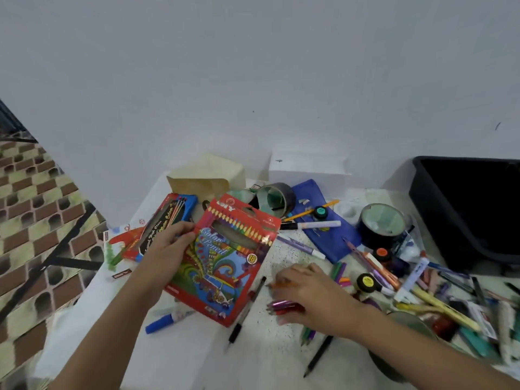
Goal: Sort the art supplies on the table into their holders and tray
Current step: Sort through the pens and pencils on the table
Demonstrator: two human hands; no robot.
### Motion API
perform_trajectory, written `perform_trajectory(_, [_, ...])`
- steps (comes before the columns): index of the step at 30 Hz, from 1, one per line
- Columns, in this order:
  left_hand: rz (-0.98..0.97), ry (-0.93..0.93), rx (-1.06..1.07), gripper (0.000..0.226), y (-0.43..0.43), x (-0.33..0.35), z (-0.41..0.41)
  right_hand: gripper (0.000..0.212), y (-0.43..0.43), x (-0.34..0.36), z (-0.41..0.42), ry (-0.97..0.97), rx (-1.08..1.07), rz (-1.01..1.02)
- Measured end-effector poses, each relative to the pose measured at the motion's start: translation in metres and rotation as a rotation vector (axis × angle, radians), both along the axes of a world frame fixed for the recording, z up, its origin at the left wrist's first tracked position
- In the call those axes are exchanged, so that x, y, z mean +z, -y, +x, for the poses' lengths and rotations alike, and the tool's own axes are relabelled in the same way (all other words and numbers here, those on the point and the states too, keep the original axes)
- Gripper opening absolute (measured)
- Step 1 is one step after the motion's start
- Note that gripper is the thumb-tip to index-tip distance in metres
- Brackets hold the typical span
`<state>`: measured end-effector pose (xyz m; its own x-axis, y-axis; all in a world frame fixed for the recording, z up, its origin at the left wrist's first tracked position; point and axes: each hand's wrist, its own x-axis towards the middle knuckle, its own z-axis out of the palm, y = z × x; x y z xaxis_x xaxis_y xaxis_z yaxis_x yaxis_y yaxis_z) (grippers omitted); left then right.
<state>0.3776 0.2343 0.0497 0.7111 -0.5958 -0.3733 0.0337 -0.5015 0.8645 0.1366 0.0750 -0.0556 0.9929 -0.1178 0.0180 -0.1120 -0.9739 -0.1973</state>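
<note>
While the left hand (168, 246) is gripping the red colour pencil box (225, 266) by its left side, over toward the table's (197, 361) left edge, the right hand (306, 294) is curling round a bunch of coloured pencils (284, 305) mid-table. Blur is smearing that hand, so I'm only seeing pink and red ends plus an orange one poking out past the fingers. The black bin (461, 220) at the far right corner is getting cut off by the frame. The heap of pens (439, 302) along the right edge is blurring too much to pick apart.
</note>
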Motion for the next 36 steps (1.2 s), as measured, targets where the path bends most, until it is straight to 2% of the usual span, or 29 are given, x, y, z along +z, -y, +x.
perform_trajectory(3, [-0.008,-0.051,-0.004,0.014,-0.003,-0.009,-0.007,0.029,0.012,-0.003,-0.001,0.102,-0.095,-0.011])
perform_trajectory(7, [-0.021,-0.086,-0.077,0.016,-0.002,-0.018,-0.02,0.026,0.031,0.005,0.01,0.103,-0.256,0.036])
perform_trajectory(13, [-0.055,-0.111,-0.159,0.017,0.002,-0.021,-0.042,0.018,0.052,0.01,0.015,0.178,-0.449,0.298])
perform_trajectory(14, [-0.053,-0.111,-0.167,0.017,0.003,-0.021,-0.044,0.021,0.053,0.014,0.015,0.226,-0.525,0.413])
perform_trajectory(15, [-0.055,-0.118,-0.17,0.017,0.004,-0.021,-0.046,0.027,0.055,0.022,0.015,0.311,-0.617,0.639])
perform_trajectory(17, [-0.062,-0.16,-0.181,0.017,0.006,-0.021,-0.053,0.03,0.06,0.046,0.012,0.535,-0.756,1.285])
perform_trajectory(18, [-0.047,-0.182,-0.202,0.016,0.008,-0.021,-0.057,0.029,0.062,0.057,0.007,0.535,-0.775,1.51])
perform_trajectory(19, [-0.015,-0.194,-0.244,0.015,0.009,-0.023,-0.062,0.027,0.064,0.067,0.0,0.451,-0.768,1.585])
perform_trajectory(21, [0.048,-0.205,-0.361,0.016,0.013,-0.031,-0.071,0.029,0.063,0.077,-0.014,0.217,-0.709,1.475])
perform_trajectory(23, [0.107,-0.169,-0.462,0.018,0.017,-0.041,-0.074,0.043,0.056,0.073,-0.019,0.09,-0.649,1.227])
perform_trajectory(25, [0.155,-0.055,-0.561,0.024,0.019,-0.048,-0.07,0.053,0.049,0.061,-0.017,0.017,-0.582,0.897])
perform_trajectory(26, [0.165,0.058,-0.623,0.027,0.019,-0.052,-0.068,0.052,0.046,0.055,-0.016,0.003,-0.561,0.794])
perform_trajectory(29, [0.175,0.547,-0.668,0.022,0.012,-0.058,-0.064,0.043,0.043,0.048,-0.019,0.03,-0.567,0.759])
perform_trajectory(31, [0.212,0.749,-0.645,0.017,0.004,-0.06,-0.063,0.041,0.042,0.048,-0.019,0.049,-0.576,0.733])
perform_trajectory(33, [0.288,0.849,-0.673,0.019,-0.003,-0.064,-0.066,0.045,0.04,0.049,-0.018,0.044,-0.568,0.678])
perform_trajectory(36, [0.288,0.885,-0.677,0.026,-0.005,-0.07,-0.069,0.045,0.037,0.051,-0.014,0.043,-0.578,0.606])
